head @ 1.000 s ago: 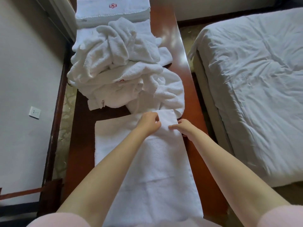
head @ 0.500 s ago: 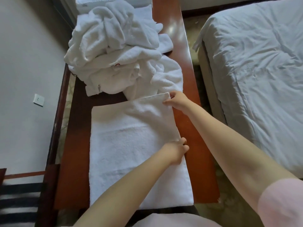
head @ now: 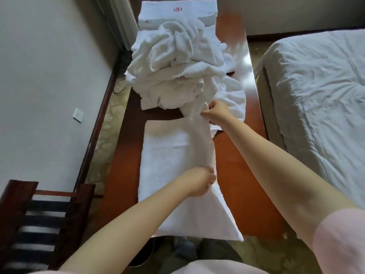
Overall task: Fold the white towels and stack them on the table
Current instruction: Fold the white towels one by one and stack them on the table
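White towel (head: 173,155) lies flat on table (head: 237,175), right edge raised. Left hand (head: 199,181) pinches that edge midway; right hand (head: 216,112) pinches its far corner, beside the pile (head: 177,66). Risk: uneven pull skews the fold; right hand may snag pile cloth.

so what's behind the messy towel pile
A folded white stack with a red emblem, at the far end of the table. The messy pile covers its lower front.

Ahead of me the heap of crumpled white terry towels (head: 177,62) blocks the glossy reddish-brown wooden table (head: 239,175) — bare wood runs open down its right side, with a narrower strip on the left.
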A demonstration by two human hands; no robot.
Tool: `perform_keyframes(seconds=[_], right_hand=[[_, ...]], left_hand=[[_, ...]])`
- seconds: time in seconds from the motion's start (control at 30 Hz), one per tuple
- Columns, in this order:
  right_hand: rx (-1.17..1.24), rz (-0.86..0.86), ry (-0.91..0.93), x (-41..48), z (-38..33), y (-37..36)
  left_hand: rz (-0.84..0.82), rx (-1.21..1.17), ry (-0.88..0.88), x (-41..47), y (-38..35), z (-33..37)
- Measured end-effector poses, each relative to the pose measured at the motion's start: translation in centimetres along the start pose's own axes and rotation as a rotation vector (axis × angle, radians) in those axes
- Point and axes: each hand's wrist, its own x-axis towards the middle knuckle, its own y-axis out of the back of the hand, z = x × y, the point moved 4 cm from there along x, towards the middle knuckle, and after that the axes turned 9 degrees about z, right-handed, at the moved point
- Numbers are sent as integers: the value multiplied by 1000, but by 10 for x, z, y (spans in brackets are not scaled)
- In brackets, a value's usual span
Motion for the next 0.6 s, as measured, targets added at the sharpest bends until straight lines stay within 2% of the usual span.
perform_keyframes(seconds=[0.2, 0.33, 0.43, 0.5, 0.6], right_hand=[[44, 107, 8, -19, -54, -72], [64, 141, 18, -28, -66, -118], [97, 93, -20, -31, -63, -146], [134, -6, -50, -31, -56, -162], [31, -138, -9, -28, -43, -178]], left_hand=[[186, 41, -3, -77, 4, -63], [146, 202, 59, -110, -3, -106], [110, 243, 176, -131, -17, -134], [117, 150, 284, -141, -28, -145], [286, -152, 480, -144, -32, -151]])
